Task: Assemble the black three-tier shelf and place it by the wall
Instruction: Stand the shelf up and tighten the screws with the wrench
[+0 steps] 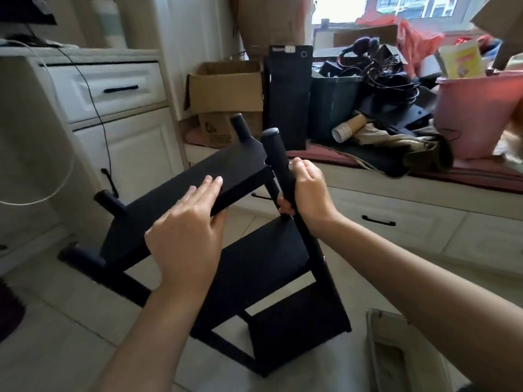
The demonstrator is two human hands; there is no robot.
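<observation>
Black three-tier shelf with flat boards and round posts (pixel 235 250) sits tilted on the pale tiled floor (pixel 56 321), well short of any wall, leaning toward the white drawer cabinet (pixel 113 108). Left hand (pixel 186 230) lies on the top black board (pixel 198 188), fingers straight over its face and thumb under the near edge, probably bracing it so the frame doesn't rack. Right hand (pixel 305 193) is clamped on the near black round post (pixel 285 176), fingertips pinching what looks like a small silver screw or cap (pixel 290 166) at the joint; can't tell which. Likely fastening top tier to post. Brown cardboard box (pixel 226 89) and pink plastic bucket (pixel 478 114) stand behind.
</observation>
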